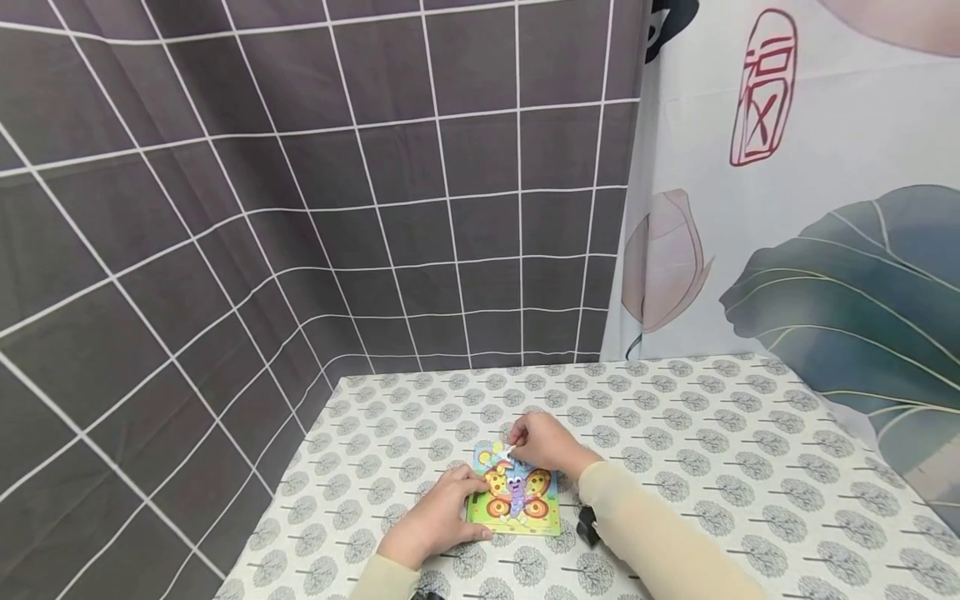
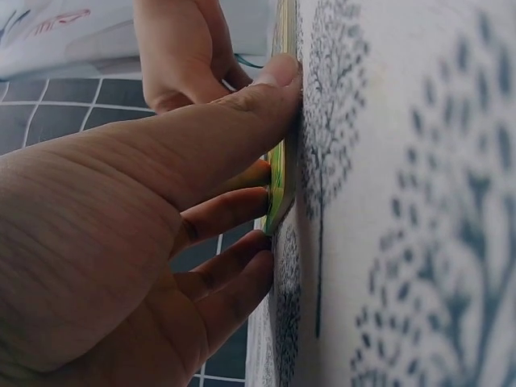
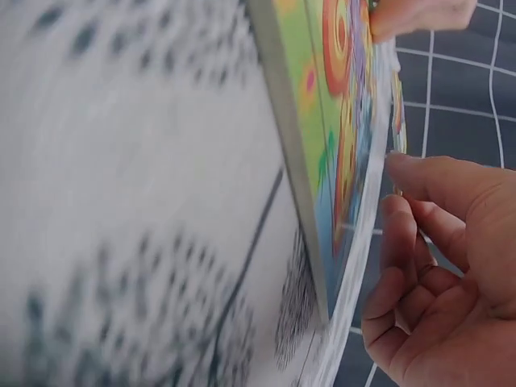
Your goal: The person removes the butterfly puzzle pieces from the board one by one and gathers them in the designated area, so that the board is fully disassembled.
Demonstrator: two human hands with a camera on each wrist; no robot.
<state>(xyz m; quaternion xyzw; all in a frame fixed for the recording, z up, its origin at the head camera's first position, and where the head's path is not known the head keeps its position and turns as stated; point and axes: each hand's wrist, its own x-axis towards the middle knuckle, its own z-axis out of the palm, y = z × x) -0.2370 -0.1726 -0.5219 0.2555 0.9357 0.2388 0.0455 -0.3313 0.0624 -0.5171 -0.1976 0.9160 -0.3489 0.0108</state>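
Note:
A colourful butterfly puzzle board (image 1: 525, 512) lies flat on the patterned tablecloth (image 1: 712, 467), near the front. My left hand (image 1: 438, 517) rests at the board's left edge, its straight fingers (image 2: 234, 214) pressing against the board's rim (image 2: 282, 181). My right hand (image 1: 543, 442) is at the board's far end and pinches a small pale puzzle piece (image 1: 508, 454) just above the picture. In the right wrist view the thin piece (image 3: 397, 113) stands over the board (image 3: 322, 145), held at the fingertips (image 3: 403, 165) of that hand.
A dark grid-patterned backdrop (image 1: 300, 208) closes the left and back sides. A curtain printed with leaves (image 1: 825, 250) hangs on the right. A small black object (image 1: 587, 525) lies by my right sleeve. The table's left edge runs close to my left hand.

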